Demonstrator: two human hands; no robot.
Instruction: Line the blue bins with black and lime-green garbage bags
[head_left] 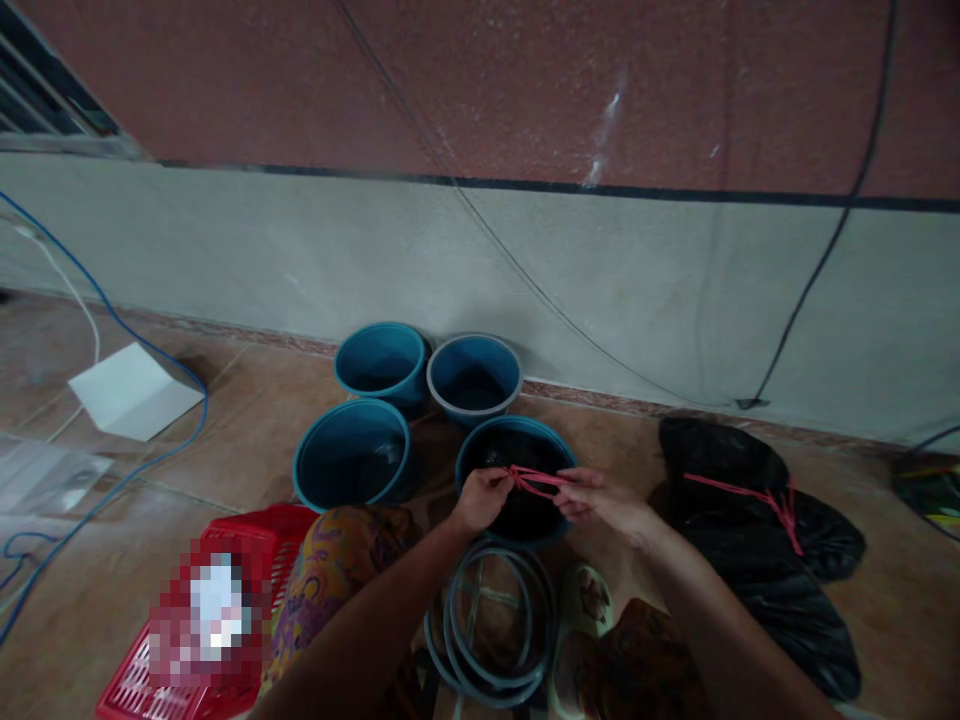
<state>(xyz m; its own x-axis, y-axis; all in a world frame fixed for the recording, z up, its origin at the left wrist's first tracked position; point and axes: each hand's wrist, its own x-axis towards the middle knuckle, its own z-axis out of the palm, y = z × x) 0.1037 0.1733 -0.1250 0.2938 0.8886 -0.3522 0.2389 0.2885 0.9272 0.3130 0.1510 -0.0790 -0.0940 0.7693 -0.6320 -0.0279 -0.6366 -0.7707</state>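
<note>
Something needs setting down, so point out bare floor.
Bare tiles: between the blue cable and left front tub, beyond the red basket. Narrower: the strip between the right front tub and black bags. Crowded: around the left hand and right hand, with the coiled hose close by.

Tiled floor (247, 390), painted wall (360, 240), barred window (56, 85): likely house.

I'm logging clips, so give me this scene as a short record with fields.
left hand: pinching pink string
right hand: holding the same string
under the hands: blue bucket
other buckets: three, also blue, grouped beside and behind it
near side: coil on the floor
left side: red basket, contents blurred; folded white sheet; blue cable
right side: black plastic with more pink string
</note>
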